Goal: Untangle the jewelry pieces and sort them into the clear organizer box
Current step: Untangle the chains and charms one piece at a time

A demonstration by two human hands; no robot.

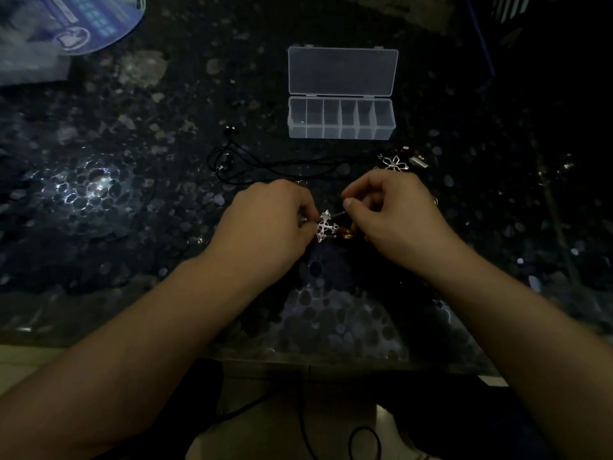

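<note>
Counter [99,200]: you are working over a dark, speckled stone counter that is catching a glare on its left side.
Organizer box [341,119]: the clear organizer box is lying open toward the counter's far edge, lid [342,71] folded back flat, its row of compartments looking empty.
Blue disc [96,21]: a blue printed round object is resting at the far left corner.
Left hand [268,224]: your left hand is curling its fingers in a narrow pinch on the silver pendant, near the counter's front edge.
Right hand [394,214]: your right hand is pinching the thin dark cord beside the pendant, thumb and forefinger close together.
Black cord [265,164]: a loose black cord is lying in loops between your hands and the box.
Flower charm [394,162]: a silver flower charm is lying just beyond your right hand, other small pieces beside it.
Silver pendant [324,226]: the cross-like pendant is hanging between your hands, a red and gold bead [345,231] touching it.
</note>
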